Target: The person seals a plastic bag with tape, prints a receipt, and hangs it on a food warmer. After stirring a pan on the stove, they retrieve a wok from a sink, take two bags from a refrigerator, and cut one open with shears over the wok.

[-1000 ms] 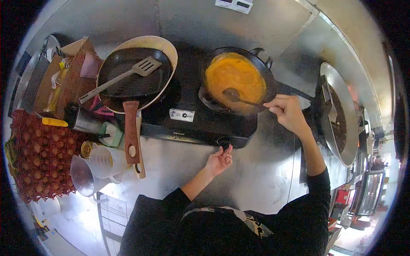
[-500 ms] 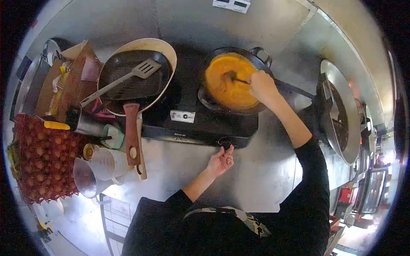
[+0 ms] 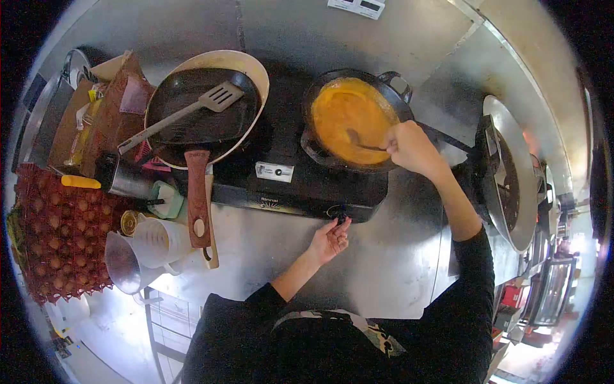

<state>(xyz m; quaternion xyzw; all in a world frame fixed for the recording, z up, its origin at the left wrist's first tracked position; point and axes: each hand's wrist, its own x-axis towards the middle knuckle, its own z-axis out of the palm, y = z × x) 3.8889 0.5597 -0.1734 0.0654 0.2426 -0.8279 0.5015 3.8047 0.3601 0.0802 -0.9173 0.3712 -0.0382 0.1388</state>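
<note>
My right hand (image 3: 411, 148) is closed around the handle of a dark spoon (image 3: 368, 142). The spoon's head is partly sunk in an orange sauce (image 3: 339, 105), so its exact shape is hard to see. This sauce fills much of a black wok (image 3: 398, 105) standing on a black gas stove (image 3: 243, 195). At the stove's front edge, the fingers of my left hand (image 3: 330, 240) pinch the control knob (image 3: 339, 216).
Left of the wok, a slotted spatula (image 3: 220, 96) lies across a dark pan (image 3: 192, 83) nested in a cream-rimmed pan (image 3: 259, 73). Stacked egg trays (image 3: 57, 237), plastic jugs (image 3: 125, 259) and a cardboard box (image 3: 118, 115) crowd the left. A large wok (image 3: 527, 185) stands right.
My right hand has moved right and down, drawing the spoon through the sauce towards the wok's near right side. My left hand stays at the knob. The view has shifted slightly.
</note>
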